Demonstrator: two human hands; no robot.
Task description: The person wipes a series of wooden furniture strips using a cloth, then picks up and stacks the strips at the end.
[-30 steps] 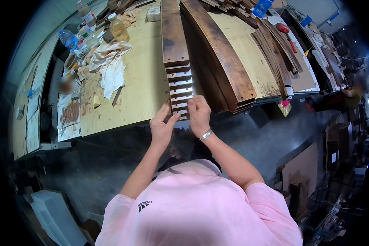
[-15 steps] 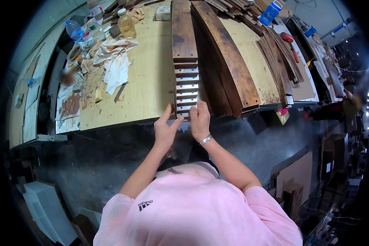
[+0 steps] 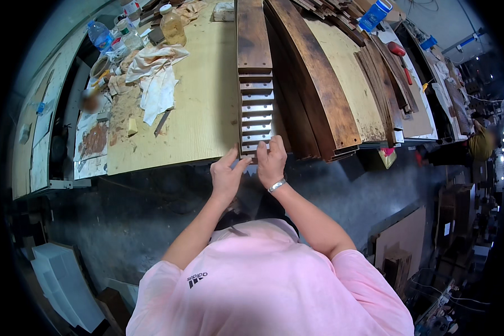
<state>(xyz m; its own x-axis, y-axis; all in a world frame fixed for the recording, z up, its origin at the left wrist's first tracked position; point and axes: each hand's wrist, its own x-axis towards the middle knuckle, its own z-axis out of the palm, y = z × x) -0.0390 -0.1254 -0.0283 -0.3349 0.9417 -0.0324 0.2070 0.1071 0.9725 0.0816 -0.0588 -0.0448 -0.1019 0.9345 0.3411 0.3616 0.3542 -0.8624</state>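
A tall stack of dark brown wooden boards (image 3: 253, 39) lies lengthwise on the table, pointing toward me. The near ends are stepped like a stair, and small holes show in them. At the lowest steps, my left hand (image 3: 225, 178) is around the left near corner, its thumb in front of the end and its fingers along the side. My right hand (image 3: 272, 163) closes on the right near corner with bent fingers. Parts of the bottom board ends are hidden behind my fingers. A silver bracelet (image 3: 276, 185) circles my right wrist.
More long brown boards (image 3: 319, 78) lie stacked just right of this pile on the pale table (image 3: 201, 112). Rags (image 3: 157, 78), a jar of yellowish liquid (image 3: 172, 27) and bottles stand left. Farther right are thin wood strips (image 3: 378, 84), a blue jug (image 3: 375, 15) and a person (image 3: 479, 147).
My view has shifted slightly, and the stack's near end sits a little differently in it. Both hands stay at the lowest boards; the right fingers have changed position slightly.
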